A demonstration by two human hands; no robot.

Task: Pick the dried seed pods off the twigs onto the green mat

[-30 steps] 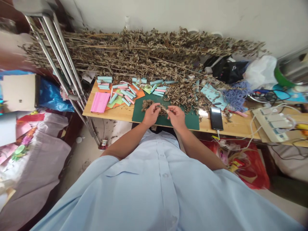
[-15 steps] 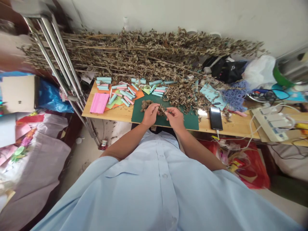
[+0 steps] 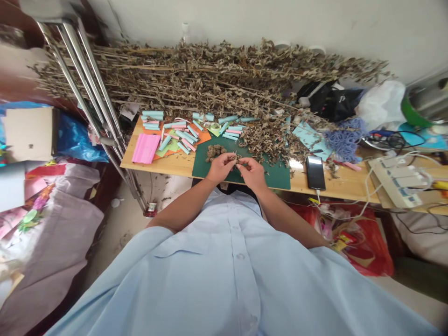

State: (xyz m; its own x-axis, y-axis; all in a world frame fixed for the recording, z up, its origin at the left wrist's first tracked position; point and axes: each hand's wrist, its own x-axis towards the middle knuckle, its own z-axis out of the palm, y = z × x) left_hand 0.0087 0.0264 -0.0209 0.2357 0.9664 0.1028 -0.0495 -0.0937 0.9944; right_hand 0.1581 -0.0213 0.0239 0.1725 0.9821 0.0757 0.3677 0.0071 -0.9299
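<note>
Over the front of a dark green cutting mat (image 3: 280,177), my left hand (image 3: 221,168) and my right hand (image 3: 252,173) meet, both closed on the same small bunch of dried leaves (image 3: 236,157). Fingertips cover most of that bunch. A clump of balled dried leaves (image 3: 215,151) lies on the mat just beyond my left hand. Behind my right hand spreads a heap of loose dried leaves (image 3: 264,140), partly over the mat's far right.
Blue and pink paper rolls (image 3: 185,136) and a pink paper stack (image 3: 146,148) lie left. Long dried stalks (image 3: 210,79) line the wall. A phone (image 3: 315,172) on a cable and a power strip (image 3: 395,179) sit right. Metal crutches (image 3: 87,84) lean at the left.
My hands have come closer together, the right one moving left until the fingertips meet around the leaves. The view has shifted slightly.
</note>
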